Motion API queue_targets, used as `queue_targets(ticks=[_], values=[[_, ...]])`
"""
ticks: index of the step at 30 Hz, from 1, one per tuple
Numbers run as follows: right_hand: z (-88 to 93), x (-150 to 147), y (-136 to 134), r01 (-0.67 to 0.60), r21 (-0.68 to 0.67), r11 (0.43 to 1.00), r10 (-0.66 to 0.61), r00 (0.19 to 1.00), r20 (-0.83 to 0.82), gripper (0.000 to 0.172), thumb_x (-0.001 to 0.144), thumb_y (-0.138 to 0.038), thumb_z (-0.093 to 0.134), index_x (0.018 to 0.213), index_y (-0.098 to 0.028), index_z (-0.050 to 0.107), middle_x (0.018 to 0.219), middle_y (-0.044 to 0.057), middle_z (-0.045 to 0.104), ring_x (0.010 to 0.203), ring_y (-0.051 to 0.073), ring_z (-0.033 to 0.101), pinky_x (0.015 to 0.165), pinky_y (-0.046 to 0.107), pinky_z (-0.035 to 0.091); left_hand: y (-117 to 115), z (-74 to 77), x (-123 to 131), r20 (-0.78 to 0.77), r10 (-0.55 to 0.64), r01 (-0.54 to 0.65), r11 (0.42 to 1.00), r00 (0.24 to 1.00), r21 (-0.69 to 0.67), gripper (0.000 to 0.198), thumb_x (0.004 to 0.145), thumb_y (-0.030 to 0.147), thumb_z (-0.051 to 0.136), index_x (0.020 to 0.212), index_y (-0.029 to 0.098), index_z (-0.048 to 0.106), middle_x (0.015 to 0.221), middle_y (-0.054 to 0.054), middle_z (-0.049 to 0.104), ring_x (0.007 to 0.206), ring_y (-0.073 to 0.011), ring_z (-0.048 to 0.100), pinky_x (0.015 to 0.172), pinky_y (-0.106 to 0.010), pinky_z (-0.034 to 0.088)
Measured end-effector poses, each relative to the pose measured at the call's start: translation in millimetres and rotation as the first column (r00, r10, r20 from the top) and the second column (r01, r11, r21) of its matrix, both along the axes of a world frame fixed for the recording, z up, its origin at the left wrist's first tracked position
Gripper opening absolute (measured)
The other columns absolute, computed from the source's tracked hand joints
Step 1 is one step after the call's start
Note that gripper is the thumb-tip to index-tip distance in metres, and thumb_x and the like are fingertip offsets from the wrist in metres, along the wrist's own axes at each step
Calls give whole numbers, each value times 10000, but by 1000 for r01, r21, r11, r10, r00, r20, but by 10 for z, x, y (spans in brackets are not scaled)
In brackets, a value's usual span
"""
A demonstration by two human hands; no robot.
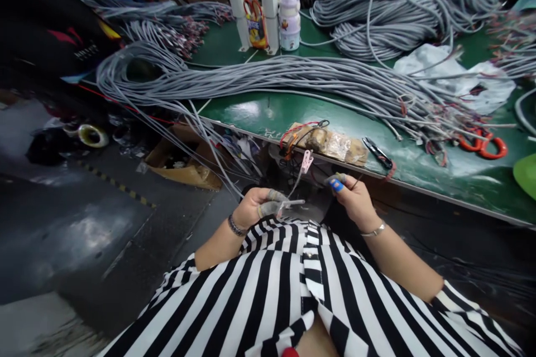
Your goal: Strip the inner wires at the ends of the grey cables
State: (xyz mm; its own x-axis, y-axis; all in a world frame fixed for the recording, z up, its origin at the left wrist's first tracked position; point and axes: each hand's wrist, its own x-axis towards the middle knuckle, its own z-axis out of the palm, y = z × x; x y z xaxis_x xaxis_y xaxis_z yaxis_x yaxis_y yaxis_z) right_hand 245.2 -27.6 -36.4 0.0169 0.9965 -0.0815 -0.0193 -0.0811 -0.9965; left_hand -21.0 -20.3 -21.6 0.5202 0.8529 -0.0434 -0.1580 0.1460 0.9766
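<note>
Head view, as I stand here: a green bench [259,107] spreads across the upper middle and right. A striped shirt [268,290] fills the bottom. At upper right a grey coil [402,8] sits well back, perhaps to leave the front free for handwork. Across the middle runs a bundle [268,75], its stripped ends together on the right, seemingly to keep them in order; strands droop off the edge at left. A black panel [46,22] leans at upper left, with an open box [205,175] on the floor left of centre.

Low at centre, the left hand [255,206] pinches a wire [296,202] between covered fingertips, likely so its end is clear to see. Right of it, the right hand [355,203] has curled fingers, blue wrap on one; whether they grasp anything, I can't tell.

A bottle [290,25] stands upright by the posts, probably parked out of the way. Scissors [493,146] and pliers [379,153] lie towards the front at right, handy, I'd guess. A yellow pack [257,32] sits between the posts.

Lettering: the panel's red mark and white letters are too blurred, the pack's bold print unreadable; the bottle shows little pictures.
</note>
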Motion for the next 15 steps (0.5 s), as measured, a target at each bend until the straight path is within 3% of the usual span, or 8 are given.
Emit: queue_targets(ticks=[2, 4, 7, 10, 12, 15], values=[[3, -71, 55, -87, -76, 993, 85, 996, -32, 414, 808, -550, 556, 701, -161, 650, 518, -19, 496, 412, 61, 282, 390, 223, 229, 49, 32, 68, -35, 73, -72, 997, 997, 40, 321, 719, 400, 719, 850, 107, 721, 624, -67, 652, 540, -119, 568, 533, -224, 463], [37, -159, 152, -123, -103, 987, 111, 987, -113, 489, 805, -621, 506, 708, -158, 632, 543, -4, 524, 417, 65, 313, 385, 221, 254, 104, 60, 157, -59, 113, -107, 989, 992, 101, 301, 717, 369, 727, 880, 115, 720, 666, -65, 662, 583, -126, 581, 566, -229, 478], [111, -275, 346, -173, -141, 975, 127, 949, -288, 517, 763, -667, 526, 782, -158, 610, 576, 2, 538, 450, 70, 348, 377, 199, 233, 186, 85, 286, -86, 152, -133, 972, 985, 194, 271, 724, 337, 724, 891, 124, 720, 709, -64, 672, 624, -128, 588, 600, -231, 485], [171, -355, 502, -291, -220, 931, 186, 898, -400, 465, 730, -626, 606, 768, -164, 575, 489, -52, 419, 425, 51, 268, 368, 173, 129, 262, 74, 377, -85, 182, -161, 964, 980, 211, 253, 760, 341, 687, 897, 130, 714, 684, -46, 662, 579, -103, 563, 578, -215, 472], [186, -399, 548, -273, -242, 931, 155, 897, -414, 407, 697, -554, 684, 712, -175, 535, 458, -89, 330, 406, 34, 202, 369, 163, 99, 308, 49, 412, -81, 199, -180, 965, 977, 192, 257, 766, 350, 680, 896, 130, 710, 663, -38, 654, 563, -96, 555, 562, -208, 462], [168, -459, 545, -67, -175, 982, 5, 942, -335, 385, 665, -486, 743, 672, -177, 512, 482, -85, 367, 406, 23, 209, 367, 159, 139, 364, 15, 439, -94, 223, -205, 964, 970, 169, 252, 767, 353, 678, 877, 127, 707, 645, -31, 642, 561, -95, 552, 557, -206, 454]])
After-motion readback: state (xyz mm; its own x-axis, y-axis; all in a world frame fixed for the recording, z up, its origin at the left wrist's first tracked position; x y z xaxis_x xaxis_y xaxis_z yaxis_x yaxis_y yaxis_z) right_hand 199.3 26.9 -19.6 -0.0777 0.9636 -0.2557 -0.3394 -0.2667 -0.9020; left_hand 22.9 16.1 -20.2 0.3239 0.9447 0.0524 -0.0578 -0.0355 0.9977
